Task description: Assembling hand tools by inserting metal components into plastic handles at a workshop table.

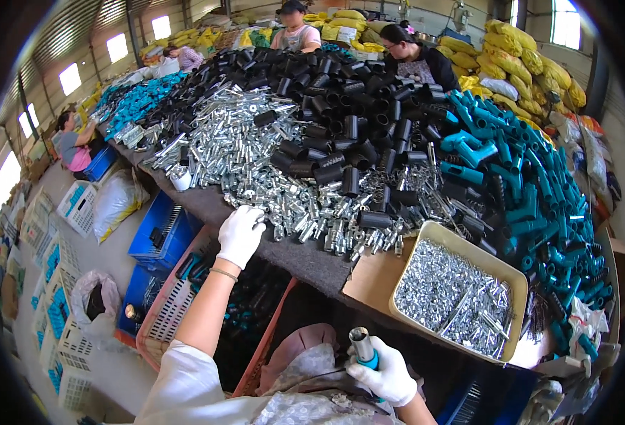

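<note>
Two hands: both yours, white-gloved, well apart.
Left hand (241, 234): stretched forward, fingers curled down at the near edge of the metal fittings pile (256, 156); you can't tell if it has pinched one.
Right hand (383, 374): close to your lap, wrapped round a teal handle (367, 354) with a metal sleeve on top.
Handle axis: near upright, sleeve end up, tilted slightly toward the pile.
Pile from handle: ahead and left; your left hand is nearer.
Tray of small metal parts (500, 269): right of the pile, just ahead of your right hand.

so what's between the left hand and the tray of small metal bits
In the head view, dark felt tabletop and spilled silver metal fittings lie between the left hand and the tray.
</note>
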The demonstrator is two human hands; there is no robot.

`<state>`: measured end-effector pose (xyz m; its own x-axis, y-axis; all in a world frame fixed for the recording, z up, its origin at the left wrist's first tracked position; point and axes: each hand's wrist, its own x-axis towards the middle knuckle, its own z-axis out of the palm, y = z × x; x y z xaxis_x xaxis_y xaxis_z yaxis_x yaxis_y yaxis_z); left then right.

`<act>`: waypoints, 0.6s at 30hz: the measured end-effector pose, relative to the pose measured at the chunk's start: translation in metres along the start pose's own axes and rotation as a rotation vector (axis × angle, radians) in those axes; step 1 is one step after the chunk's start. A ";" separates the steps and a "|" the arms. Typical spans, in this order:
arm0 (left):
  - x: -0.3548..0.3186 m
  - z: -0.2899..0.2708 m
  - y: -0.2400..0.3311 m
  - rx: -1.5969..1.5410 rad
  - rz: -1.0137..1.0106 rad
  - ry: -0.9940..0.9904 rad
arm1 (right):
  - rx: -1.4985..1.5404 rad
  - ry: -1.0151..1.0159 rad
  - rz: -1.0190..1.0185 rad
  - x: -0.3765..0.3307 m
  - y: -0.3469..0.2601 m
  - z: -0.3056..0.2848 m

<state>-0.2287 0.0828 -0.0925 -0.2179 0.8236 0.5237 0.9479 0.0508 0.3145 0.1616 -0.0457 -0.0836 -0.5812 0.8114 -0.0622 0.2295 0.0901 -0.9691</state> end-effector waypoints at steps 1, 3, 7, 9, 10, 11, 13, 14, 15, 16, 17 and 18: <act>0.005 -0.006 0.012 0.050 -0.050 -0.096 | 0.035 -0.019 -0.047 0.002 0.002 0.001; 0.007 -0.012 0.021 0.139 -0.068 -0.104 | 0.096 0.004 -0.102 0.003 -0.003 0.008; -0.030 0.000 0.019 -0.544 -0.149 -0.074 | -0.034 0.141 -0.153 0.000 -0.002 0.002; -0.056 -0.058 0.093 -0.850 -0.311 -0.303 | -0.162 0.246 -0.158 -0.003 -0.006 0.003; -0.076 -0.071 0.115 -1.027 -0.295 -0.388 | -0.265 0.234 -0.161 0.000 -0.009 0.005; -0.090 -0.086 0.138 -1.018 -0.248 -0.535 | -0.373 0.218 -0.158 0.002 -0.011 0.006; -0.111 -0.088 0.164 -0.905 -0.140 -0.586 | -0.483 0.236 -0.162 0.004 -0.014 0.011; -0.115 -0.084 0.167 -0.911 -0.147 -0.566 | -0.514 0.247 -0.161 0.004 -0.011 0.011; -0.116 -0.080 0.168 -0.954 -0.172 -0.629 | -0.556 0.282 -0.180 0.001 -0.010 0.009; -0.117 -0.080 0.167 -0.984 -0.191 -0.689 | -0.610 0.308 -0.202 -0.004 -0.009 0.009; -0.118 -0.078 0.167 -0.978 -0.177 -0.725 | -0.666 0.334 -0.221 -0.008 -0.008 0.009; -0.119 -0.079 0.168 -0.943 -0.167 -0.746 | -0.737 0.373 -0.276 -0.010 -0.004 0.011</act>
<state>-0.0613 -0.0515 -0.0398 0.1601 0.9849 -0.0653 0.3116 0.0124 0.9501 0.1577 -0.0603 -0.0815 -0.4267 0.8299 0.3594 0.6397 0.5579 -0.5287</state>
